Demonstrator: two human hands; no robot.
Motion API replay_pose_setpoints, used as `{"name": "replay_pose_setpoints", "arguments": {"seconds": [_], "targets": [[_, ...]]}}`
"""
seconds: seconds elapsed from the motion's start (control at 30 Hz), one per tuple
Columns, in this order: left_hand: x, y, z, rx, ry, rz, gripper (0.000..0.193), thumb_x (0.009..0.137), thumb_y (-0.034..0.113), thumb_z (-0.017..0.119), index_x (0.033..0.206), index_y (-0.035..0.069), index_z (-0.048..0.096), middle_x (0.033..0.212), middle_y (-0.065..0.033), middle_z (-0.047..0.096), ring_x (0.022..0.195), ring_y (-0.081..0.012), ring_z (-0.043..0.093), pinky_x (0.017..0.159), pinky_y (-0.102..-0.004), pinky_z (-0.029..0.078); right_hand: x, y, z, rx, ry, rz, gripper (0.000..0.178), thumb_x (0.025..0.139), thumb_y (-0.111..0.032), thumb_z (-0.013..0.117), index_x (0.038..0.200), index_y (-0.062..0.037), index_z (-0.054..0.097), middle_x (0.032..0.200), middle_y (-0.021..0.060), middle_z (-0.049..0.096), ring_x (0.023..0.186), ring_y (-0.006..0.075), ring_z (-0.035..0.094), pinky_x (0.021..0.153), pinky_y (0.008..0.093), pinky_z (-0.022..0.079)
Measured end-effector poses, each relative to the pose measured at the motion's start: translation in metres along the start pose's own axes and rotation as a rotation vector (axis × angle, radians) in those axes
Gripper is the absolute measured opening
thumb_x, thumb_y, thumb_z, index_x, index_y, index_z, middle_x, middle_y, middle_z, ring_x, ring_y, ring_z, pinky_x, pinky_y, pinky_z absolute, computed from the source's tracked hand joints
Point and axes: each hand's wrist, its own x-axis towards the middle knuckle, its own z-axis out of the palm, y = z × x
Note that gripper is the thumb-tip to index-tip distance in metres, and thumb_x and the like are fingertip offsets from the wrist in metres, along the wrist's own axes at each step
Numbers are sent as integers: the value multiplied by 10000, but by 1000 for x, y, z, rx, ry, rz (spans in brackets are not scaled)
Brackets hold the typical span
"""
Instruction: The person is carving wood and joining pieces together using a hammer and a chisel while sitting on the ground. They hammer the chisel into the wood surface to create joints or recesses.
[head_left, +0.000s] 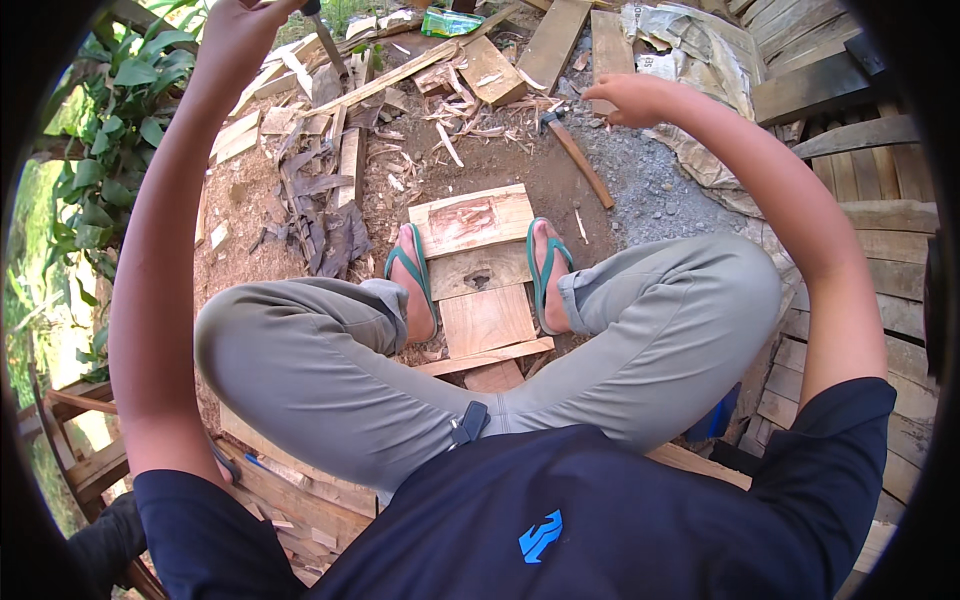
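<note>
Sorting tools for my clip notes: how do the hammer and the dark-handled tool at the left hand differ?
Hold: the hammer is in neither hand; the dark-handled tool is in the left hand.
Pose: the hammer lies on the ground; the dark-handled tool is tilted, blade downward.
Handle: the hammer's is brown; the dark-handled tool's is dark, cut off by the picture's edge.

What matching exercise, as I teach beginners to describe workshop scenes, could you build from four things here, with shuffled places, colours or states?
Things:
1. Hammer
2. Dark-handled tool
3. Wooden block at the toes
4. Sandals

Places, colours or states:
A. Has a rough recess in its surface
B. Green
C. Lies on the ground, near the right hand
D. At the left hand, near the picture's upper edge

Pairs: 1-C, 2-D, 3-A, 4-B
</note>
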Motion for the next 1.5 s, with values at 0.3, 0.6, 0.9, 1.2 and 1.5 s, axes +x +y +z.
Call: {"name": "replay_pose_setpoints", "arguments": {"seconds": [0.3, 0.6, 0.9, 1.2, 1.5], "targets": [[-38, -122, 102, -72, -553, -318, 454, 895, 239, 829, 1244, 29, 628, 1122, -117, 750, 1050, -191, 719, 911, -365, 581, 34, 41, 185, 291, -113, 310, 680, 945, -362, 723, 1516, -100, 464, 1438, 233, 543, 1302, 407, 574, 1066, 489, 493], [-147, -209, 172, -550, -492, -537, 370, 921, 91, 787, 1239, 8, 618, 1126, -92, 735, 1001, -137, 704, 902, -307, 566, 84, -10, 263, 636, 9, 581, 617, 847, -349, 834, 1274, -23, 531, 1269, 210, 628, 1159, 408, 636, 963, 498, 519], [-179, -230, 176, -547, -407, -657, 364, 954, 92, 747, 1271, 22, 582, 1157, -108, 714, 1100, -188, 682, 926, -346, 577, 92, -2, 290, 596, 160, 608, 444, 826, -221, 800, 1137, -20, 556, 1110, 224, 661, 1058, 412, 660, 892, 491, 533], [-200, -213, 188, -413, -318, -575, 350, 837, 77, 861, 1134, 23, 684, 1061, -59, 743, 924, -114, 717, 825, -267, 586, 101, 6, 276, 826, 232, 733, 439, 822, -288, 707, 1117, 14, 587, 995, 234, 706, 929, 392, 691, 831, 449, 523], [-209, -211, 195, -264, -267, -325, 370, 762, 93, 914, 1073, 9, 731, 959, -47, 755, 875, -117, 721, 763, -276, 592, 59, -51, 206, 1502, 328, 501, 315, 984, -326, 703, 1115, -48, 636, 734, -5, 578, 657, 66, 522, 567, 272, 420]]}}
